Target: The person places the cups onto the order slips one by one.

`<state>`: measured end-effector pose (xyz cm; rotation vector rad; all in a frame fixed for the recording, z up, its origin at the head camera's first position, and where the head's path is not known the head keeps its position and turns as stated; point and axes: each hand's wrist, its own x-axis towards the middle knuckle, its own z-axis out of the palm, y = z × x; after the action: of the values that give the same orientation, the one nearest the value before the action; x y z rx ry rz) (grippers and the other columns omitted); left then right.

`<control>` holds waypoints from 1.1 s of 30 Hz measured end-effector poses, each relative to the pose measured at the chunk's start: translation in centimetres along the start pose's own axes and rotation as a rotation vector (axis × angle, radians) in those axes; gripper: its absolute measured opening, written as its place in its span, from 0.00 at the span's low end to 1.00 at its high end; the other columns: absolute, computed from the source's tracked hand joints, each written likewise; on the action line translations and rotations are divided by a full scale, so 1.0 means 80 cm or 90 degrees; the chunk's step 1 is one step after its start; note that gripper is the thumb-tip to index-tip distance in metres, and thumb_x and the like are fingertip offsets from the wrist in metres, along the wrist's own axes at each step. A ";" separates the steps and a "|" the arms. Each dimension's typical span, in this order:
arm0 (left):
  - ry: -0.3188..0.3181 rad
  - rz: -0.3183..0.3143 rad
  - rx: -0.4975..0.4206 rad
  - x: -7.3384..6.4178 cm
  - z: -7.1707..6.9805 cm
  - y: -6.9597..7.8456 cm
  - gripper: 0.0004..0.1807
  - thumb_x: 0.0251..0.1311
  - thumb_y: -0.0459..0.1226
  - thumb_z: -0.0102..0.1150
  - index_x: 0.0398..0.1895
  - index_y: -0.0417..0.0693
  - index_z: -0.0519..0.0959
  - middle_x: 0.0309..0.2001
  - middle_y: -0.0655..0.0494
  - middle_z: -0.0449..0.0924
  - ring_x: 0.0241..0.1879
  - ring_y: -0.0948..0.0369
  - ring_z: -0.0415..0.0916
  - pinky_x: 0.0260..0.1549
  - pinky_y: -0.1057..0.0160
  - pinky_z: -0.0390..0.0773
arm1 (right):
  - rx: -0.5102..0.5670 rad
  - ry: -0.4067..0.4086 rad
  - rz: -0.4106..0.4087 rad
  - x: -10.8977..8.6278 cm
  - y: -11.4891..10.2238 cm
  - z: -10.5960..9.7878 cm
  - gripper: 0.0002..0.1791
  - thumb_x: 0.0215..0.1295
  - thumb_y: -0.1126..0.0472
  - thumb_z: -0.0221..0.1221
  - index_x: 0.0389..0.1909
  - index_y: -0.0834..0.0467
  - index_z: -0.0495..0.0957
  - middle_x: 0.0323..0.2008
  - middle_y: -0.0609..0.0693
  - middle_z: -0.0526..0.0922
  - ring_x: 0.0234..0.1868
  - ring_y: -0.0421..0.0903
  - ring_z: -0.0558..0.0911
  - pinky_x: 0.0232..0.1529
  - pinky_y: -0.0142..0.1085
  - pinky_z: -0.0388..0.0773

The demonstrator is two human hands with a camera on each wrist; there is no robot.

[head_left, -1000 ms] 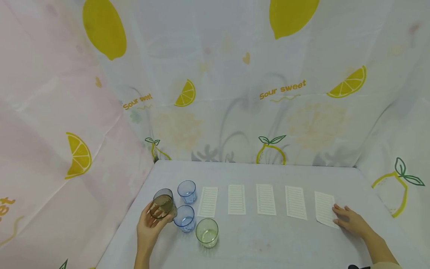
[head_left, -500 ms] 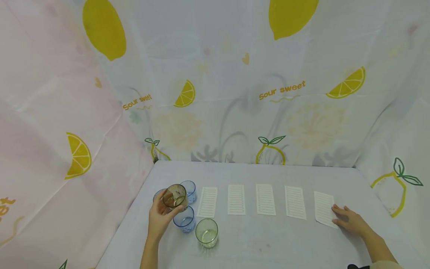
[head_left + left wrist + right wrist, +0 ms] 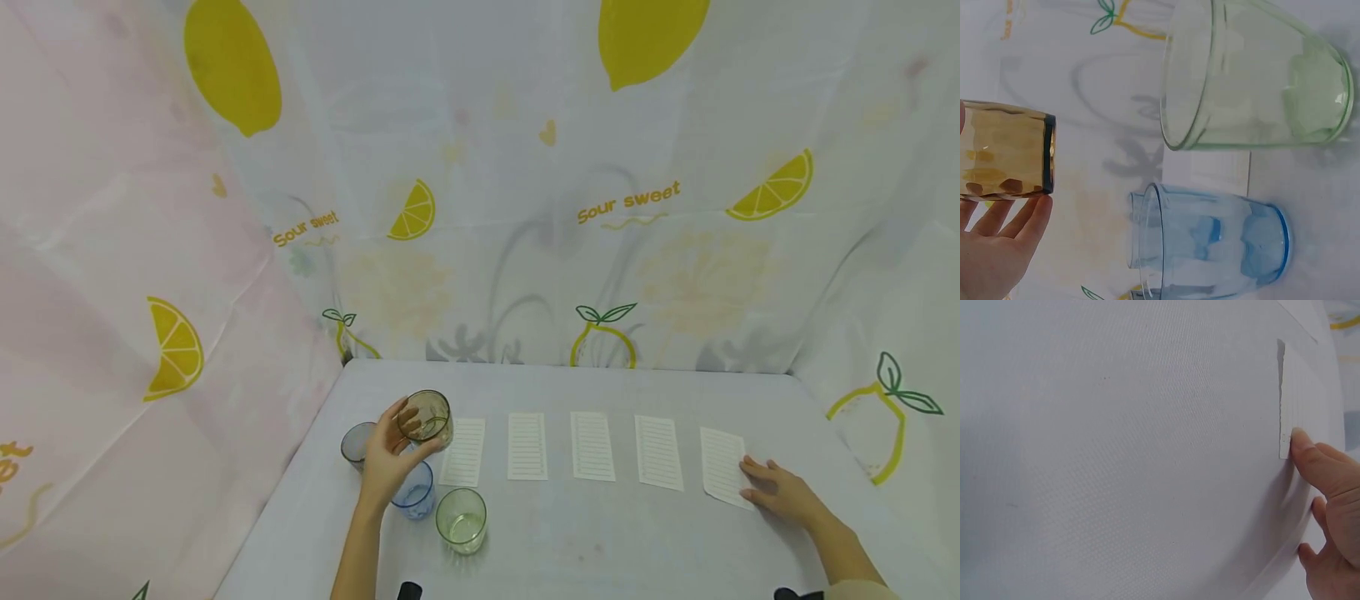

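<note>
Amber glass (image 3: 431, 417) aloft, pinched in the left hand (image 3: 386, 467)!
Right hand (image 3: 786, 496) touches the rightmost paper slip (image 3: 722, 462) on the bench (image 3: 637, 550), fingers seemingly spread.

Head camera: on my head, above and nearer me than green glass (image 3: 462, 521), facing forward and down; widest view, table (image 3: 637, 550) plus lemon-print curtain (image 3: 480, 125) beyond glass. Left-wrist camera: low, close to same glass, picture turned on its side, facing curtain behind it. Right-wrist camera: well right of glass, close over table. Head and left wrist share green glass; head and right wrist share my right hand (image 3: 782, 493).
</note>
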<state>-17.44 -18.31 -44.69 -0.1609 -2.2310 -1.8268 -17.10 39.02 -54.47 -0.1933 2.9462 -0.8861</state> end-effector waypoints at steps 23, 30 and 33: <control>-0.091 0.056 -0.055 0.022 0.067 0.032 0.43 0.44 0.25 0.70 0.67 0.35 0.60 0.59 0.33 0.69 0.56 0.38 0.69 0.57 0.43 0.69 | 0.013 0.025 -0.023 -0.002 0.005 0.002 0.28 0.52 0.57 0.66 0.54 0.64 0.76 0.40 0.10 0.45 0.56 0.79 0.61 0.50 0.71 0.61; -0.117 0.061 -0.076 0.016 0.082 0.059 0.43 0.44 0.23 0.69 0.65 0.30 0.59 0.57 0.27 0.68 0.56 0.33 0.67 0.55 0.38 0.68 | 0.000 0.015 -0.010 -0.002 0.001 0.001 0.29 0.54 0.57 0.65 0.54 0.69 0.73 0.56 0.26 0.53 0.57 0.79 0.60 0.52 0.70 0.60; -0.122 0.059 -0.076 0.016 0.089 0.061 0.42 0.44 0.23 0.69 0.65 0.30 0.60 0.56 0.28 0.69 0.55 0.34 0.68 0.55 0.39 0.69 | -0.015 0.001 0.005 -0.001 -0.001 0.001 0.29 0.55 0.57 0.64 0.54 0.71 0.72 0.62 0.54 0.60 0.57 0.79 0.60 0.52 0.70 0.60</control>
<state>-18.38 -10.49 -41.03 -0.4712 -2.1948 -1.9680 -17.03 38.96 -54.48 -0.1812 2.9586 -0.8508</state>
